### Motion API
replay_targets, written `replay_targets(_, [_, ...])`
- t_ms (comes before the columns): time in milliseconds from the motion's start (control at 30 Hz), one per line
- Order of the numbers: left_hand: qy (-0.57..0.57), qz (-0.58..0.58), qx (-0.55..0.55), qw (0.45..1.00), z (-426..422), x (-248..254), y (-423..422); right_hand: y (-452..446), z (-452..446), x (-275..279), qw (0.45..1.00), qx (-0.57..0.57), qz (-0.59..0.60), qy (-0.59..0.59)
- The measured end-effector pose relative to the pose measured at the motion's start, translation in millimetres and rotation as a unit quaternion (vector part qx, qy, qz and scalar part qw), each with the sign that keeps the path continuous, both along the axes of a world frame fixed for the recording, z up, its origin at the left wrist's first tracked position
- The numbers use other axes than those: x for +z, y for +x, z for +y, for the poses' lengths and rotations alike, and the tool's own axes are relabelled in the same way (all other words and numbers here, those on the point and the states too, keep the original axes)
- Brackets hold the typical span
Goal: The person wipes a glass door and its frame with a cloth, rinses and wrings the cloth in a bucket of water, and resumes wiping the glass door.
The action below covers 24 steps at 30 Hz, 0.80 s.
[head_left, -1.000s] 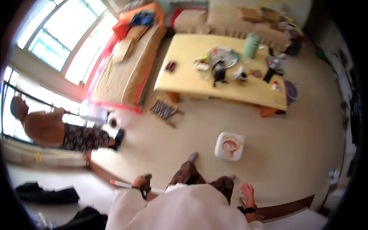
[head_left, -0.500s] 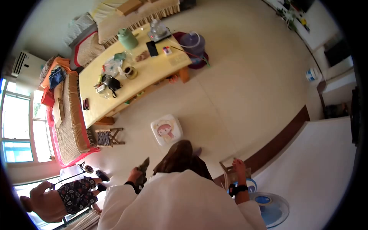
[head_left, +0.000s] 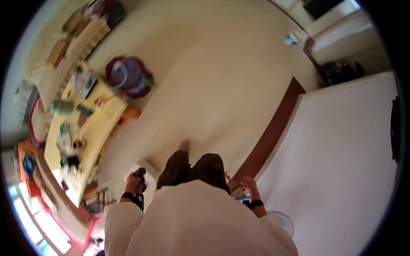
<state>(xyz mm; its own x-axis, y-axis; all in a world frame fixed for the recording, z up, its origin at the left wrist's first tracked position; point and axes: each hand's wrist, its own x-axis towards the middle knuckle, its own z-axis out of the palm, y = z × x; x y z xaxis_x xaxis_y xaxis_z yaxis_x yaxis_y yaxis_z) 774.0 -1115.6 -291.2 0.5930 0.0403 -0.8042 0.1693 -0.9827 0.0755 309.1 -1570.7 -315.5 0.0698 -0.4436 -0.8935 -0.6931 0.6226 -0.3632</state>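
Note:
My left hand (head_left: 132, 182) is closed around a dark grey-green, crumpled-looking thing (head_left: 140, 179) whose kind I cannot make out. It is held out at my left side, over a pale square stool (head_left: 143, 165) that is partly hidden. My right hand (head_left: 249, 184) hangs at my right side with its fingers apart and nothing visible in them. Close below it are a blue-rimmed round thing (head_left: 243, 199) and the clear edge of a large round container (head_left: 282, 219), both mostly covered by my arm.
A long yellow table (head_left: 106, 106) with a green jug (head_left: 62, 107) and clutter stands left. Beyond its end, a purple water bottle (head_left: 126, 74) sits in a dark red basin. A white wall (head_left: 333, 149) rises on my right. A white bucket (head_left: 292, 39) stands far ahead.
My view has swung right, so the table and sofas have shifted left. One leg has stepped forward. The right fingers have spread; the person at lower left has left the view.

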Motion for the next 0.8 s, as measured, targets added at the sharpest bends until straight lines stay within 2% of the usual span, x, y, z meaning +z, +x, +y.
replay_targets(67, [-0.038, -0.064, -0.098, 0.992, -94.0, 1.4, 55.9, 3.7, -37.2, 7.1, 0.999, -0.047, 0.003, 0.000])
replay_targets(100, [-0.045, -0.062, -0.119, 0.990, -139.1, 5.6, 83.4, 2.5, -48.9, 11.5, 0.997, -0.069, 0.012, 0.010])
replay_targets(200, [-0.128, -0.098, -0.151, 0.975, -277.5, 8.9, 148.6, 5.3, -93.0, 2.1, 0.989, -0.141, 0.028, 0.041])
replay_targets(300, [-0.201, -0.121, -0.160, 0.959, -391.6, -14.8, 185.7, 9.2, -156.8, -14.2, 0.990, -0.118, 0.049, 0.061])
replay_targets(400, [-0.142, -0.079, -0.145, 0.976, -497.8, 11.2, 168.7, 11.7, -240.5, -7.8, 0.985, -0.160, 0.033, 0.053])
replay_targets(433, [-0.103, -0.088, -0.178, 0.975, -519.5, -1.4, 158.9, 10.9, -272.8, -7.8, 0.981, -0.183, 0.026, 0.057])
replay_targets(467, [-0.059, -0.096, -0.216, 0.970, -532.1, -15.7, 153.1, -5.4, -304.7, -33.0, 0.971, -0.219, -0.011, 0.094])
replay_targets(567, [-0.031, -0.027, -0.239, 0.970, -591.0, -24.5, 131.5, 16.4, -421.9, -2.5, 0.982, -0.187, 0.037, 0.014])
replay_targets(633, [-0.051, 0.031, -0.178, 0.982, -631.3, -20.0, 125.5, 27.9, -495.9, 4.0, 0.985, -0.170, 0.007, -0.019])
replay_targets(667, [-0.049, 0.034, -0.174, 0.983, -645.4, -24.2, 121.5, 25.8, -531.6, -1.3, 0.988, -0.153, -0.032, -0.018])
replay_targets(800, [-0.030, 0.018, -0.177, 0.984, -738.7, -33.7, 122.4, 56.3, -677.3, -5.3, 0.989, -0.131, -0.004, -0.071])
